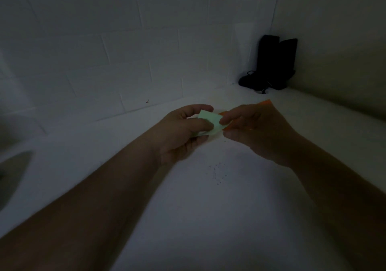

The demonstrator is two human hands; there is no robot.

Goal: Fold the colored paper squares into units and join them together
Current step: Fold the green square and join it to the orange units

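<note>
- Two bare forearms reach in from the near edge of the white desk (208, 208) and meet above its middle in dim light.
- The left hand (179, 133) has its fingers (200, 109) curled over the top of a pale green folded paper unit (210, 121), with the thumb pressed on its near face, so the piece is pinched between them.
- The right hand (257, 133) pinches an orange paper unit (266, 103) between forefinger and thumb; only its far tip and a sliver at the lower edge show past the hand, the rest being hidden.
- Green and orange pieces meet between the two hands, the green one lying over the orange where they overlap; whether they are slotted together cannot be told.
- Both papers are held up off the desk, above its middle and toward the far side.
- A scatter of small dark specks (218, 173) marks the desk surface just nearer than the hands.
- In the far right corner of the desk stand two dark upright objects (276, 60), too dim to identify, against a white tiled wall (104, 51), with a dark cord (253, 76) at their base.
</note>
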